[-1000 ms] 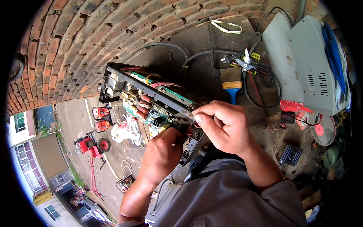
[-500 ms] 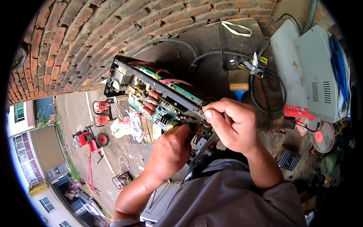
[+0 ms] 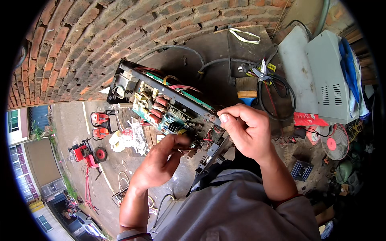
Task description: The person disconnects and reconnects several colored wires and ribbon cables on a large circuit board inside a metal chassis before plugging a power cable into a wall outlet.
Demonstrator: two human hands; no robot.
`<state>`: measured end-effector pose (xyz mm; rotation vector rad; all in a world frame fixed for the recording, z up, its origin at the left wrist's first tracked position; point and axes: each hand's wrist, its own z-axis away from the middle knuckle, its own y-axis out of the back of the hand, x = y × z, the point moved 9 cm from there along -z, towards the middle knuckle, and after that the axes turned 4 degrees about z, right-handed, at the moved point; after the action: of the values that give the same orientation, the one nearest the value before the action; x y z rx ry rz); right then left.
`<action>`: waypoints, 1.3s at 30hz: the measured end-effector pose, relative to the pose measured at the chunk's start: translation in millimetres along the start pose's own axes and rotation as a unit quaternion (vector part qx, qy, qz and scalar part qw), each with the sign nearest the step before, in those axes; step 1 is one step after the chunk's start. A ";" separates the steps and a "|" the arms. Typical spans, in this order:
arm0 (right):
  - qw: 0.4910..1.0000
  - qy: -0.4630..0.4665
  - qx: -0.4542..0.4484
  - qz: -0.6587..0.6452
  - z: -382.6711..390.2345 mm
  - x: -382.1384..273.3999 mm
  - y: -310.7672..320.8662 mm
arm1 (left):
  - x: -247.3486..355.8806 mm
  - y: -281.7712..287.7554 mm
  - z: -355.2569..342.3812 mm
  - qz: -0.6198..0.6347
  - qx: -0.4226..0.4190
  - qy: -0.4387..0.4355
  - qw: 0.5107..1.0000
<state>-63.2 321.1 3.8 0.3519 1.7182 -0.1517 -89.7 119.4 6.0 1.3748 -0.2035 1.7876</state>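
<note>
An opened electrical unit [image 3: 193, 98] lies slanted in front of me, with a black metal frame, a green circuit board [image 3: 164, 125], red and yellow components and bundled wires. My right hand [image 3: 251, 130] pinches the frame's near right corner between thumb and forefinger. My left hand [image 3: 159, 162] is at the board's lower edge, beside a black finned heat sink [image 3: 173, 127]. Its fingers are curled and their tips lie in shadow among the parts, so what they grip is hidden. A metal end panel [image 3: 213, 154] with wires shows between my hands.
Right of the unit lie a blue-handled brush [image 3: 247, 90], scissors [image 3: 263, 73] and black cables on a dark board. A grey vented casing [image 3: 331, 80] and a fan [image 3: 337, 142] stand farther right. A brick wall [image 3: 132, 36] rises behind; red machinery [image 3: 86, 152] stands left.
My left hand has drawn back to the left, baring the end panel and wires. My right hand keeps its pinch on the frame corner. The view has shifted slightly.
</note>
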 end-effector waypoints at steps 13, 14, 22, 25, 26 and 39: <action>0.998 -0.004 0.042 0.041 6.6 -1.5 -3.2 | -10.6 24.9 10.5 0.218 0.171 -0.050 0.960; 0.998 -0.005 0.043 0.045 6.7 -2.3 -3.7 | -9.3 28.9 9.3 0.227 0.176 -0.046 0.957; 0.996 -0.006 0.069 0.057 7.9 -3.2 -4.3 | 33.3 5.2 -4.7 -0.070 0.056 -0.097 0.991; 0.995 -0.002 0.078 0.055 9.0 -1.0 -3.8 | 40.2 -9.4 -11.5 -0.228 0.014 -0.106 0.968; 0.995 0.005 0.082 0.064 8.6 -3.8 -3.0 | 43.5 -10.0 -12.7 -0.253 0.017 -0.107 0.961; 0.991 0.048 0.111 0.052 8.3 -8.3 -0.5 | 37.2 -31.4 -30.9 -0.441 -0.057 -0.031 0.895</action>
<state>-54.4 316.9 10.3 0.6205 1.7768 -0.2533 -91.3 176.3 14.9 1.1606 0.2548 0.9516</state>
